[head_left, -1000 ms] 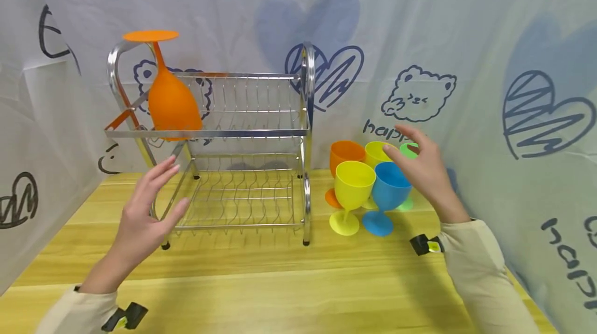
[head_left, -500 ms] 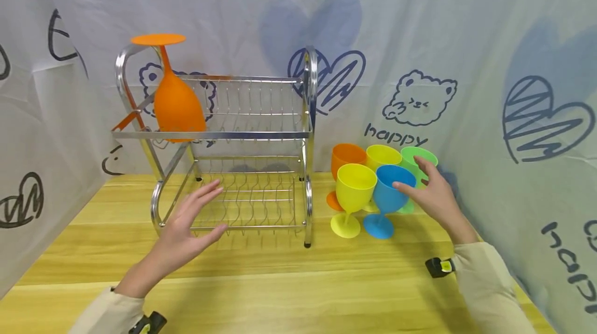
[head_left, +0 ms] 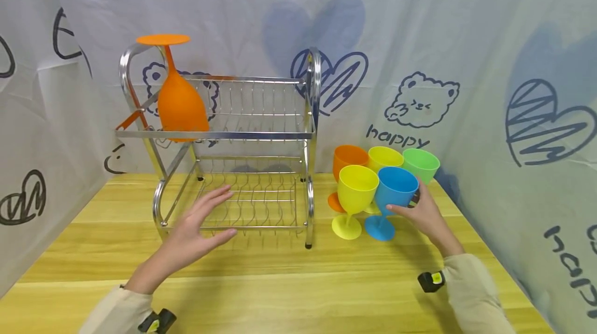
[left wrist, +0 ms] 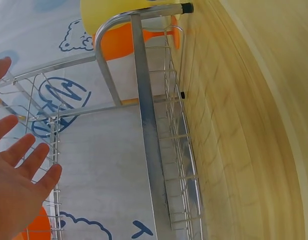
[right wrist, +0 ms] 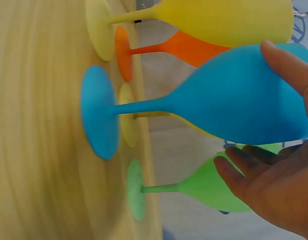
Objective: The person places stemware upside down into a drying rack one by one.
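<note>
In the head view, my right hand point(head_left: 426, 217) is at the blue goblet point(head_left: 396, 189), which stands upright on the table. In the right wrist view, the thumb point(right wrist: 289, 65) overlaps the bowl on one side and the fingers point(right wrist: 234, 175) extend along the other, the nearest fingertip slightly apart from it. Firm contact cannot be made out. My left hand point(head_left: 191, 235) hovers before the metal dish rack point(head_left: 233, 136), fingers spread, holding nothing. An orange goblet point(head_left: 182, 103) hangs upside down on the rack's upper tier, at the left.
Around the blue goblet stand a front yellow goblet point(head_left: 356, 189), another orange goblet point(head_left: 350, 160), a rear yellow goblet point(head_left: 384, 156) and a green goblet point(head_left: 422, 163), close together. A patterned cloth point(head_left: 242, 12) closes off the back and sides of the wooden table point(head_left: 289, 292).
My right hand has come down from above the goblets to the blue one's right side. My left hand has shifted rightward and lower in front of the rack. The goblets keep their places.
</note>
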`<state>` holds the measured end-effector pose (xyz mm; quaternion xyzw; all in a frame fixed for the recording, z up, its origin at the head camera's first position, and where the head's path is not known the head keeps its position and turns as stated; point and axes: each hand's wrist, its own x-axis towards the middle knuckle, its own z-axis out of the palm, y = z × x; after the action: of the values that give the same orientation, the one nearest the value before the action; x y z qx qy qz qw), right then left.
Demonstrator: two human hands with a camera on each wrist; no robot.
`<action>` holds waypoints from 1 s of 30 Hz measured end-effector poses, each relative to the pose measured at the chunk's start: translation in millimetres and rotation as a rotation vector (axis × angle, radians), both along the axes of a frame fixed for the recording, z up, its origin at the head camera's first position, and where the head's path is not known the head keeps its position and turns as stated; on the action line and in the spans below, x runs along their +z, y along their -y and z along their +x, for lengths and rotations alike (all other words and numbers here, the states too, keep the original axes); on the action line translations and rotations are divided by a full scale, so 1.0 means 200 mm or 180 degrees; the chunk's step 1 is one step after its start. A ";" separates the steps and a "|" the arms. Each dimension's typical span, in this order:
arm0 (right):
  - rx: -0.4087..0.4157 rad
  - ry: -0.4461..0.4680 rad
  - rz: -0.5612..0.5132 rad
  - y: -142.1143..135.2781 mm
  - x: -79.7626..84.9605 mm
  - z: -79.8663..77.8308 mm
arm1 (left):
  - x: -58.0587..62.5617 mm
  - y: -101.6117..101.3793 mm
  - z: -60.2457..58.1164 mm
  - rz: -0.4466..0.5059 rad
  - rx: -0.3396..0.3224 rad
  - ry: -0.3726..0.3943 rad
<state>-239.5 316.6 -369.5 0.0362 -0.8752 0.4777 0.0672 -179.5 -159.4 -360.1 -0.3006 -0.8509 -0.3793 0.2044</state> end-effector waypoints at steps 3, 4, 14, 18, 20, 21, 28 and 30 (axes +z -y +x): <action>-0.0075 0.0022 -0.0080 0.01 -0.02 0.01 | 0.00 -0.01 0.00 -0.0007 0.0029 0.0069; -0.0112 0.0050 -0.0099 0.01 -0.03 0.01 | 0.00 -0.01 -0.01 -0.0004 0.0037 0.0094; -0.0402 0.0125 -0.0159 0.03 0.01 0.11 | 0.01 -0.01 0.00 0.0160 0.0146 0.0276; -0.0365 0.0009 -0.0191 0.04 0.06 0.15 | 0.02 0.00 0.01 0.0259 0.0173 0.0344; -0.0325 -0.0066 -0.0192 0.06 0.08 0.17 | 0.02 0.00 0.01 0.0259 0.0192 0.0394; -0.0298 -0.0107 -0.0206 0.06 0.09 0.18 | 0.02 0.00 0.01 0.0256 0.0202 0.0416; -0.0149 -0.0241 -0.0082 0.16 0.18 0.25 | 0.02 -0.06 0.01 0.0301 0.0143 0.0493; -0.0131 -0.0285 -0.0038 0.19 0.19 0.27 | 0.02 -0.09 0.01 0.0311 0.0113 0.0494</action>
<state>-185.8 278.4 -330.5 0.0391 -0.8690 0.4794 0.1163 -176.8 -142.2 -355.3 -0.2448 -0.8499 -0.4388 0.1589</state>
